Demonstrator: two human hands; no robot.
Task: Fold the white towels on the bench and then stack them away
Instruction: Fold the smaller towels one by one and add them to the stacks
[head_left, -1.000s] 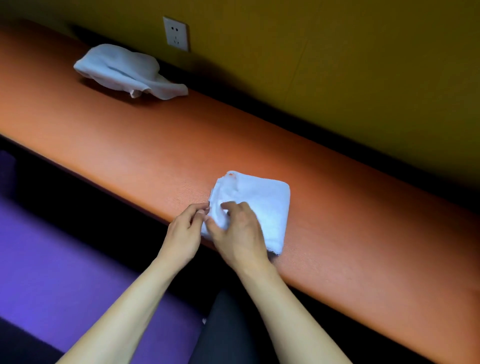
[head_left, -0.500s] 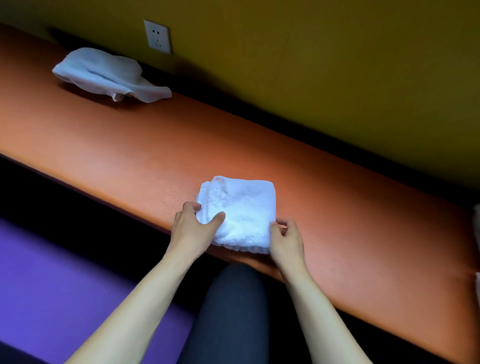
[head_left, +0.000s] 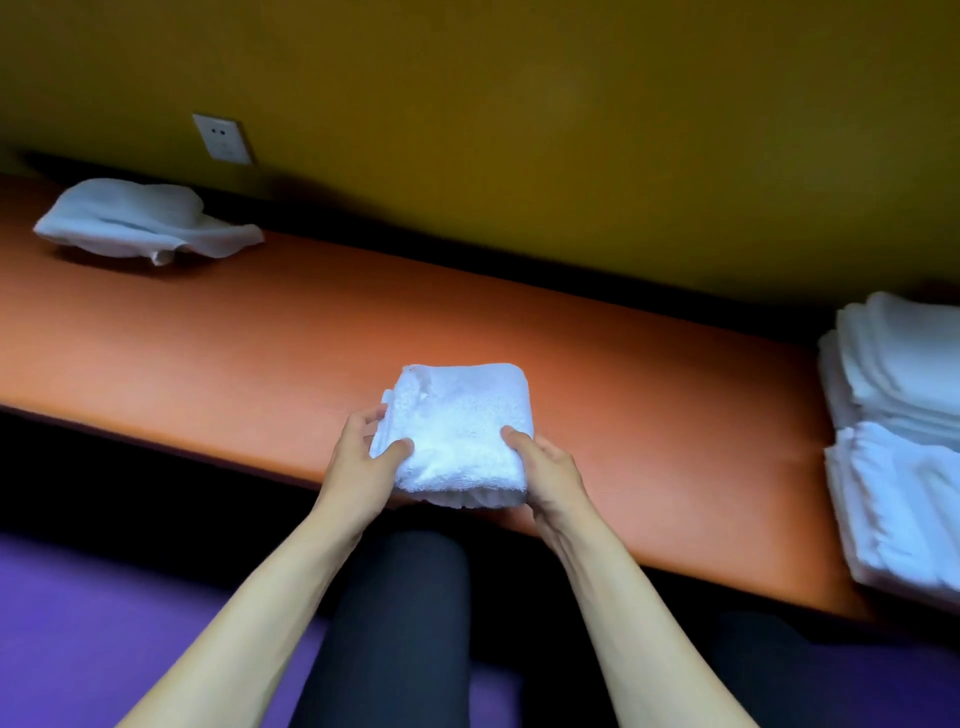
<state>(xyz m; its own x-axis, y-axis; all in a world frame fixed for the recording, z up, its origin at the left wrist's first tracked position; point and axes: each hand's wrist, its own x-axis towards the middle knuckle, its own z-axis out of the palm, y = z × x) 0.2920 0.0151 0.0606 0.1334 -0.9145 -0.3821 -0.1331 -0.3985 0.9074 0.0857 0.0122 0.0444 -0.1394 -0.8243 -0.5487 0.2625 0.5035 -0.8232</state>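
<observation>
Risk: folded towel (head_left: 460, 431) held off desk (head_left: 260, 353), left hand (head_left: 363, 457) and right hand (head_left: 545, 467) fingers curled round its sides | layers may slip open carrying right to stack (head_left: 898, 441) | crumpled towel (head_left: 145, 221) far left.

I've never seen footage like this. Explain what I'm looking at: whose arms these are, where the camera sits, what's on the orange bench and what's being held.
There is no machine here. A person wears a wide-angle camera on the head, so you look down along their own bare forearms. This is the only view.

The left hand and the right hand grip the two sides of a folded towel at the near edge of the orange bench, thumbs on top.

Far left on the bench lies a crumpled towel, not yet folded. At the right edge stands a stack of folded towels, partly cut off by the frame.

Behind is a yellow wall with a socket. The dark shape below the hands is the person's leg.
</observation>
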